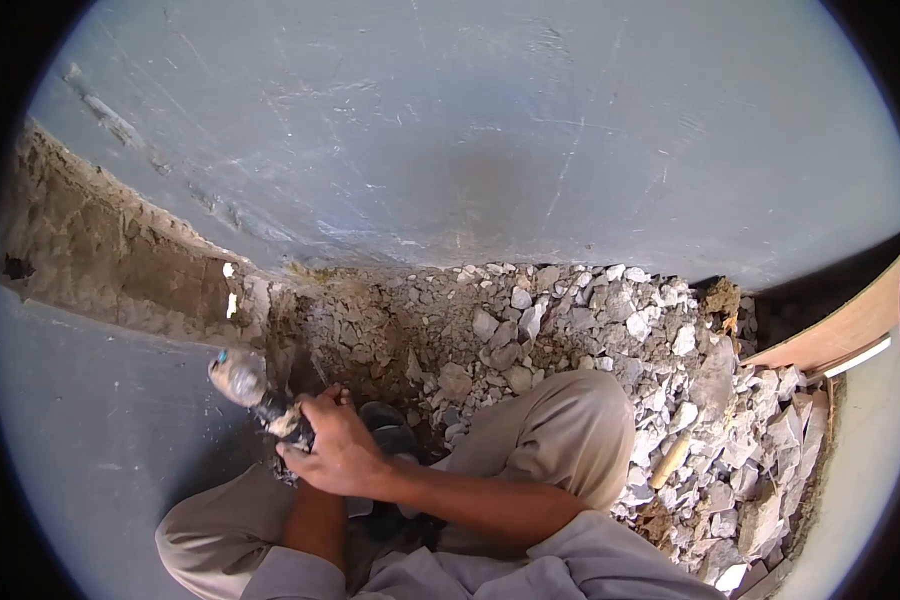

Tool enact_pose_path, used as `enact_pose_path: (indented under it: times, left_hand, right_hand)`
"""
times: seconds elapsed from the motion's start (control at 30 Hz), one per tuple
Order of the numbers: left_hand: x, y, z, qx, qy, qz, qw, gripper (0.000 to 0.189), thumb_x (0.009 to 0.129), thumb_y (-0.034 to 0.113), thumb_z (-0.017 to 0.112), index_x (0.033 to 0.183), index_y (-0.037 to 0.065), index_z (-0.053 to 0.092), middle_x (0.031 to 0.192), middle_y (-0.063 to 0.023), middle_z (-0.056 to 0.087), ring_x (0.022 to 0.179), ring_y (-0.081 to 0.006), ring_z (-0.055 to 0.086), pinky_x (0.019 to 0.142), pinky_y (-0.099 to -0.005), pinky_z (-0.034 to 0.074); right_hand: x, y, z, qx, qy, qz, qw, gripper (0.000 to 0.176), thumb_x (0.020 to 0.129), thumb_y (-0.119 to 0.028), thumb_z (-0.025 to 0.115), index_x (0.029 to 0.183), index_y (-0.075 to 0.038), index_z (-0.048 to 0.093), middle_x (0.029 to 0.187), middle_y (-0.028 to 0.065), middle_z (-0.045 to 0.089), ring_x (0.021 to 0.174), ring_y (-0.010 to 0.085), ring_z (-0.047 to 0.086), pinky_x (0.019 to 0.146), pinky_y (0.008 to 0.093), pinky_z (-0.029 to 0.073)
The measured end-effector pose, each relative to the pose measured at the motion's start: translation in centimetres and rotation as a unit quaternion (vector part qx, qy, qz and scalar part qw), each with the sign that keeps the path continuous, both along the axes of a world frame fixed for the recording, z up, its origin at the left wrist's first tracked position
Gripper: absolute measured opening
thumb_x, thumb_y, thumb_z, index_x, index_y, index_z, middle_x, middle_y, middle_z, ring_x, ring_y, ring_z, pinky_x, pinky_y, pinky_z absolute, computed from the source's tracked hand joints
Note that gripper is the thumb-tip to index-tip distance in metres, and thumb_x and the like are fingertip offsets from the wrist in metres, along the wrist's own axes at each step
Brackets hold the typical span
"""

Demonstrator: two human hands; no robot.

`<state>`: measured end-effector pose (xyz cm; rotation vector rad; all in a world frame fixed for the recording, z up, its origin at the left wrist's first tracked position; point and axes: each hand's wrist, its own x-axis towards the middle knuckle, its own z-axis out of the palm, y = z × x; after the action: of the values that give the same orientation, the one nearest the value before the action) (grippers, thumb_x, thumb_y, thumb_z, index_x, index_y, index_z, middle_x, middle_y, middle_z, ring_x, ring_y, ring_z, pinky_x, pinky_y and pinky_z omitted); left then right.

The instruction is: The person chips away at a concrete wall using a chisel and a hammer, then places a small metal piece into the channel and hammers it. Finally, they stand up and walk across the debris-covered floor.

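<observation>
In the head view, the dusty black tool with a rounded, translucent brownish end (240, 378) is blurred and only partly exposed; its exact type cannot be determined. The right hand (345, 450) grasps the tool's black section, covering part of it. The rounded end projects beyond the fingers, toward the left of the frame, in front of the smooth blue-grey wall panel (100, 420). The left forearm (315, 528) passes beneath the right hand; the left hand is concealed, and its state cannot be told. A dark object (390, 430) between the knees is partly covered by the right forearm. Broken grey-white rubble (520, 340) lies beside the right knee (580, 430).
</observation>
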<state>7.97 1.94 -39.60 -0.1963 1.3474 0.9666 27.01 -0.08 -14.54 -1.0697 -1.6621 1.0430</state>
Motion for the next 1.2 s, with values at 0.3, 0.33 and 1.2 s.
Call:
enact_pose_path:
  times: [0.3, 0.33, 1.2]
  left_hand:
    - [-0.9, -0.4, -2.6, 0.017, 0.020, 0.072, 0.997, 0.008, 0.097, 0.015, 0.054, 0.092, 0.009, 0.053, 0.074, -0.0029, 0.055, 0.055, -0.0116, 0.047, 0.045, -0.0239, 0.039]
    - [-0.9, -0.5, -2.2, 0.016, 0.020, 0.077, 0.997, 0.008, 0.097, 0.015, 0.054, 0.093, 0.009, 0.053, 0.074, -0.0030, 0.055, 0.055, -0.0116, 0.047, 0.045, -0.0237, 0.039]
    - [-1.2, -0.4, -2.2, -0.023, -0.012, 0.191, 0.981, 0.026, 0.096, 0.027, 0.051, 0.102, 0.001, 0.054, 0.080, -0.0124, 0.062, 0.056, -0.0176, 0.051, 0.046, -0.0277, 0.044]
  right_hand:
    - [-0.6, -1.0, -1.0, -0.106, 0.057, 0.124, 0.985, 0.035, 0.073, -0.023, 0.070, 0.094, 0.002, 0.056, 0.076, 0.0287, 0.061, 0.079, 0.0503, 0.059, 0.081, 0.0534, 0.044]
    - [-0.4, -0.8, -0.7, -0.146, 0.066, 0.142, 0.977, 0.034, 0.073, -0.022, 0.069, 0.093, 0.002, 0.056, 0.075, 0.0277, 0.061, 0.079, 0.0495, 0.059, 0.080, 0.0526, 0.045]
    - [-1.1, -1.2, -2.8, -0.068, 0.000, 0.129, 0.989, 0.047, 0.074, -0.032, 0.073, 0.100, 0.005, 0.061, 0.114, 0.0484, 0.044, 0.107, 0.0598, 0.049, 0.101, 0.0576, 0.035]
